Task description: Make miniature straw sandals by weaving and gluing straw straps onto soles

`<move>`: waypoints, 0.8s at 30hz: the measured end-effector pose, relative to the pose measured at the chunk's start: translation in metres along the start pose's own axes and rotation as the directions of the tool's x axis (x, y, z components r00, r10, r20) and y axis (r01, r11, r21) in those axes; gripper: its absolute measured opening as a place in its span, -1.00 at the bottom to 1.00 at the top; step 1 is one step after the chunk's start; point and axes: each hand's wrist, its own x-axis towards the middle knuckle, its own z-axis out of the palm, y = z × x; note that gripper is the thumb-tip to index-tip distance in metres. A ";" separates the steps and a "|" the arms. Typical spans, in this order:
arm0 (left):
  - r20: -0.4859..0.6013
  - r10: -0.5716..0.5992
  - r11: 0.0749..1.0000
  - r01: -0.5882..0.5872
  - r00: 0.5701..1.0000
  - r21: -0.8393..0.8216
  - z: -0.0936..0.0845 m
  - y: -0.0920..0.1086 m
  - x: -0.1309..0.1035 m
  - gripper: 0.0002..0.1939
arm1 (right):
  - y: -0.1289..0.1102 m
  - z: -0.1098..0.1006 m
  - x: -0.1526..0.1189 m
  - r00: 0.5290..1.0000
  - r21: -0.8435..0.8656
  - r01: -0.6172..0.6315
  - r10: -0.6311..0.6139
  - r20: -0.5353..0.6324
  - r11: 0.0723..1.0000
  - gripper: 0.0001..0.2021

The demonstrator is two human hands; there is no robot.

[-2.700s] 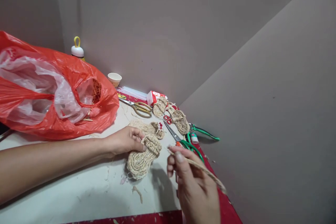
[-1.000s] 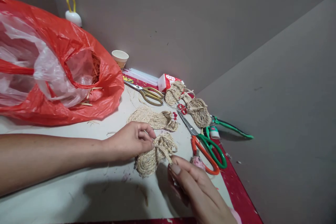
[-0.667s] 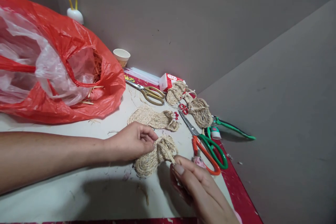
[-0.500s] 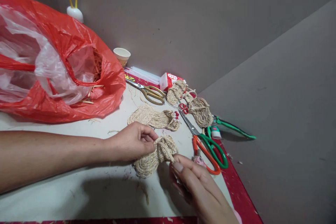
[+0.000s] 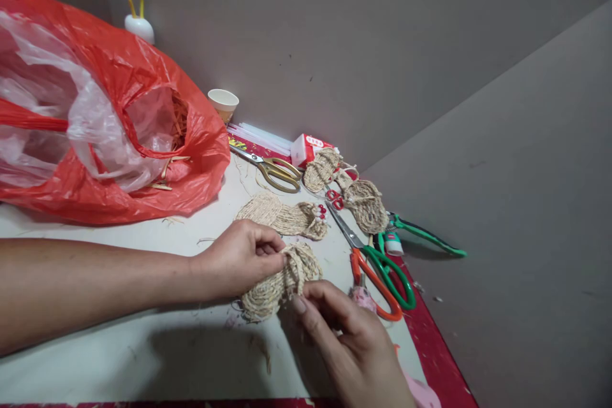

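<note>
A small sandal-shaped piece of woven straw (image 5: pixel 264 296) lies tilted between my hands above the white table surface. My left hand (image 5: pixel 251 258) pinches its upper edge, with thumb and fingers pressed together. From the right, my right hand (image 5: pixel 335 325) has thumb and forefinger closed at the lower end of the braided strap that crosses the piece. Just beyond is a similar woven piece (image 5: pixel 291 220) with red and white beads at its right end. Fingers cover part of the strap and of the near piece's edge.
A red plastic bag (image 5: pixel 201 185) fills the left. Gold-handled scissors (image 5: pixel 280 173), a paper cup (image 5: pixel 223 102) and a red-white box (image 5: pixel 306 148) stand behind. Scissors with orange and green handles (image 5: pixel 382 277), a coiled woven piece (image 5: pixel 367 205) and green-handled pliers (image 5: pixel 428 236) lie right.
My right hand has moved slightly left, bringing the strap's end closer to the middle of the woven piece. My left hand keeps its pinch, nearly still.
</note>
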 end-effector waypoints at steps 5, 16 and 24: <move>-0.052 0.040 0.996 -0.044 0.998 -0.078 0.001 0.002 -0.002 -0.85 | 0.013 -0.002 0.003 0.897 -0.352 0.374 -0.431 -0.096 0.858 -0.88; -0.169 -0.014 0.979 -0.021 0.986 -0.204 0.003 0.013 -0.006 -0.92 | 0.005 -0.001 0.001 0.766 -0.499 0.372 -0.563 -0.311 0.783 -0.82; -0.205 -0.021 0.978 -0.023 0.979 -0.207 0.001 0.018 -0.009 -0.91 | 0.002 0.000 0.005 0.729 -0.425 0.380 -0.549 -0.409 0.822 -0.86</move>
